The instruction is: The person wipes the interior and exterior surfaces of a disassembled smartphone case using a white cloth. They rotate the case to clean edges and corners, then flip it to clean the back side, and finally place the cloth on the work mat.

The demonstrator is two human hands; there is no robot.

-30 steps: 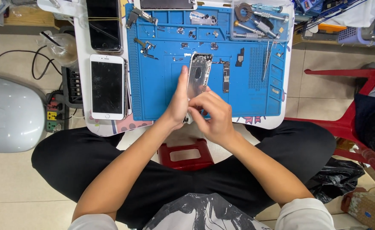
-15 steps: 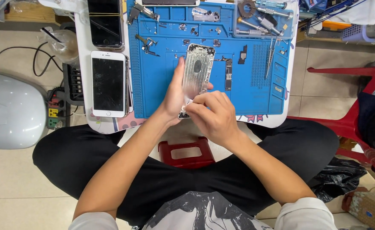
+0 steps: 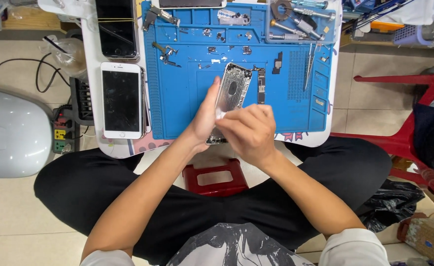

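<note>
We hold the empty phone housing (image 3: pixel 232 96) tilted over the blue repair mat (image 3: pixel 182 113), its lower end near the front edge of the surface (image 3: pixel 320 140). Our left hand (image 3: pixel 204 118) lies along the left side of the shell w/ fingers straight and pressed together, thumb hidden behind. Our right hand (image 3: pixel 246 130) covers the lower part; its fingers are bent and pinch a small white piece (image 3: pixel 221 114) against the inside, though we cannot tell exactly what the piece is. We judge the housing is light and stiff, thin metal, prob. smooth and a bit slippery, so it is better to take it by the two long edges, not the open inside. Just beside it on the mat lies a narrow circuit board (image 3: pixel 261 84). At the left, a white phone (image 3: pixel 121 100) lies screen up, a dark phone (image 3: pixel 117 28) behind it.
</note>
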